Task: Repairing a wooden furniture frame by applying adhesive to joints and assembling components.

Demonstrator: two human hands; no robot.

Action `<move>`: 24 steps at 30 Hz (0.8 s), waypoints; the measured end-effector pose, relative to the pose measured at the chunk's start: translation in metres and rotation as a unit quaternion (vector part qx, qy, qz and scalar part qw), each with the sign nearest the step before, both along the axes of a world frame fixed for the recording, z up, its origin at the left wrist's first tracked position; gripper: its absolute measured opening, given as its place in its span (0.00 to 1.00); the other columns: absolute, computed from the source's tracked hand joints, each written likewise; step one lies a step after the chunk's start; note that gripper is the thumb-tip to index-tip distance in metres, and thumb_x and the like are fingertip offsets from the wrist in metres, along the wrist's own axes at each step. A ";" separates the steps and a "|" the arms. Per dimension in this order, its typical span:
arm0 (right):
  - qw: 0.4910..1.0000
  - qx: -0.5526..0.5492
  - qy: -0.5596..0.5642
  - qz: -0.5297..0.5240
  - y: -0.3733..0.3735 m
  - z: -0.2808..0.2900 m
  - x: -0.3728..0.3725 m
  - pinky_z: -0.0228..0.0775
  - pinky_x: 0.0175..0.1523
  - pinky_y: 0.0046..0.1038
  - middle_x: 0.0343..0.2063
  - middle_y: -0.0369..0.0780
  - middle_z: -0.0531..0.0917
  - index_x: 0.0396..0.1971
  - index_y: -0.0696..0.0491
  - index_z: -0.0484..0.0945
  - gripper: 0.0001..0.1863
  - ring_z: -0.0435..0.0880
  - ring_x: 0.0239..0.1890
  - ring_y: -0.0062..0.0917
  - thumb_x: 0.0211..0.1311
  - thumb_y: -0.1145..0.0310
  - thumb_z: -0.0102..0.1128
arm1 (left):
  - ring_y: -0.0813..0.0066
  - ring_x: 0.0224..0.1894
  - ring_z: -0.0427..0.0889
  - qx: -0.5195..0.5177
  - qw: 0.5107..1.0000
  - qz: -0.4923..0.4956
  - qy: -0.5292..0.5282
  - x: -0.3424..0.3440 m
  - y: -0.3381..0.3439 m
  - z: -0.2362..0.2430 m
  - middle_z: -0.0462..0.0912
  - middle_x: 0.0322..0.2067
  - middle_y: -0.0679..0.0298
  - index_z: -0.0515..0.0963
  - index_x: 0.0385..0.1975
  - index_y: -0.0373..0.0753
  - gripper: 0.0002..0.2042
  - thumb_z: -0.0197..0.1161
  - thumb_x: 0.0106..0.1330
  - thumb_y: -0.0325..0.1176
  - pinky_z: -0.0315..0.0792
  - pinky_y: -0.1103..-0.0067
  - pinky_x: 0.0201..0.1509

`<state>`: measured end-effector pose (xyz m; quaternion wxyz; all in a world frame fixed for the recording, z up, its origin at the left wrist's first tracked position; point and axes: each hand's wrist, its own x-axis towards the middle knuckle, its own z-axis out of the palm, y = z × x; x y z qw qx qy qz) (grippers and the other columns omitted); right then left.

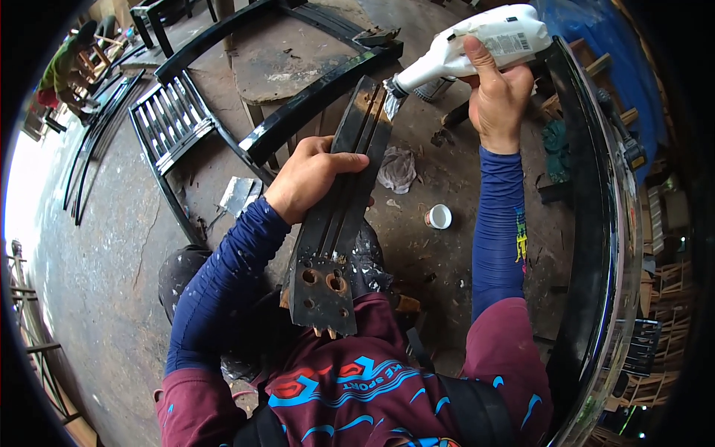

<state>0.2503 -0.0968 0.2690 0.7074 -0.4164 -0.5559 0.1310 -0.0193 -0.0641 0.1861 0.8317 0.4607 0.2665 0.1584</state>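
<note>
A dark, flat wooden board point(316, 238) is held up at a tilt in front of my chest by my left hand point(309, 175). The thumb lies across its face, and the other fingers go behind it. Long grooves run down the board; its near end has round holes and short light wood pegs point(325, 332). My right hand point(500, 97) grips a white plastic bottle point(514, 24), tipped so that its nozzle point(393, 89) points at the board's far end. Whitish material shows at the nozzle, where it meets or nearly meets the grooves. Whether anything flows out I cannot tell.
A small white cup point(439, 217) and a crumpled rag point(397, 169) lie on the floor ahead. Black chair frames point(173, 123) stand at left and ahead. A long black glossy piece point(585, 246) curves along my right. Another person point(67, 74) bends over at far left.
</note>
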 end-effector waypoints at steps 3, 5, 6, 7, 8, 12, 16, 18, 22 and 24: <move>0.999 0.000 -0.038 0.027 0.004 -0.006 -0.012 0.80 0.51 0.31 0.44 0.39 0.85 0.48 0.58 0.81 0.15 0.84 0.46 0.25 0.63 0.71 0.71 | 0.61 0.33 0.88 -0.012 1.000 0.004 0.016 -0.001 -0.001 0.000 0.85 0.34 0.49 0.73 0.46 0.25 0.15 0.64 0.67 0.30 0.87 0.67 0.39; 0.998 0.019 -0.053 0.032 0.008 -0.011 -0.016 0.78 0.54 0.31 0.44 0.39 0.86 0.48 0.58 0.80 0.16 0.84 0.47 0.25 0.62 0.73 0.72 | 0.61 0.32 0.89 -0.010 1.000 0.010 0.021 -0.002 -0.001 -0.001 0.85 0.34 0.49 0.73 0.46 0.25 0.15 0.64 0.68 0.30 0.87 0.67 0.39; 0.998 0.016 -0.057 0.033 0.009 -0.012 -0.018 0.77 0.54 0.30 0.44 0.39 0.86 0.48 0.59 0.80 0.16 0.84 0.47 0.25 0.61 0.74 0.72 | 0.61 0.31 0.89 -0.007 1.000 0.012 0.025 -0.002 -0.001 -0.001 0.85 0.34 0.49 0.73 0.46 0.25 0.15 0.64 0.68 0.31 0.87 0.67 0.38; 0.998 0.014 -0.058 0.035 0.009 -0.012 -0.019 0.77 0.54 0.30 0.44 0.39 0.86 0.48 0.59 0.80 0.16 0.84 0.47 0.25 0.61 0.74 0.72 | 0.61 0.31 0.89 -0.008 1.000 0.014 0.024 -0.002 -0.001 -0.001 0.85 0.34 0.49 0.73 0.46 0.25 0.15 0.64 0.68 0.31 0.87 0.67 0.38; 0.998 0.018 -0.051 0.034 0.008 -0.011 -0.022 0.77 0.53 0.29 0.44 0.39 0.86 0.48 0.59 0.80 0.16 0.84 0.46 0.24 0.61 0.74 0.72 | 0.61 0.31 0.89 -0.010 1.000 0.009 0.020 -0.002 -0.001 0.000 0.85 0.34 0.49 0.73 0.46 0.25 0.15 0.64 0.68 0.31 0.87 0.68 0.38; 0.998 0.019 -0.053 0.039 0.008 -0.008 -0.034 0.77 0.52 0.27 0.43 0.39 0.86 0.48 0.58 0.80 0.17 0.84 0.45 0.23 0.61 0.73 0.73 | 0.61 0.31 0.89 -0.007 1.000 0.004 0.025 -0.003 -0.002 0.001 0.85 0.34 0.49 0.74 0.46 0.26 0.15 0.63 0.68 0.31 0.87 0.69 0.38; 0.987 0.031 -0.151 -0.055 0.015 -0.016 -0.051 0.76 0.51 0.26 0.41 0.38 0.87 0.47 0.58 0.81 0.18 0.85 0.44 0.23 0.60 0.68 0.75 | 0.60 0.31 0.89 -0.001 1.000 0.002 0.021 -0.005 -0.004 -0.001 0.85 0.34 0.49 0.74 0.46 0.26 0.15 0.63 0.68 0.31 0.87 0.69 0.38; 0.985 0.036 -0.157 -0.058 0.023 -0.014 -0.040 0.76 0.50 0.26 0.41 0.39 0.87 0.46 0.58 0.81 0.17 0.85 0.43 0.24 0.60 0.68 0.75 | 0.60 0.30 0.89 0.006 0.999 0.005 0.034 -0.006 -0.003 0.003 0.85 0.34 0.49 0.74 0.46 0.26 0.14 0.62 0.68 0.31 0.87 0.69 0.38; 0.987 0.032 -0.153 -0.043 0.017 -0.012 -0.044 0.77 0.49 0.27 0.40 0.39 0.88 0.44 0.58 0.82 0.15 0.86 0.41 0.24 0.61 0.68 0.74 | 0.61 0.30 0.89 -0.004 0.999 0.018 0.027 -0.004 -0.003 -0.008 0.85 0.34 0.50 0.74 0.46 0.26 0.14 0.63 0.68 0.31 0.86 0.69 0.37; 0.984 0.019 -0.171 -0.047 0.019 -0.015 -0.050 0.77 0.49 0.27 0.40 0.40 0.88 0.44 0.58 0.81 0.15 0.86 0.41 0.25 0.61 0.68 0.74 | 0.61 0.30 0.88 -0.003 0.999 0.013 0.037 -0.005 -0.004 -0.005 0.85 0.34 0.50 0.74 0.46 0.26 0.15 0.63 0.68 0.31 0.86 0.70 0.37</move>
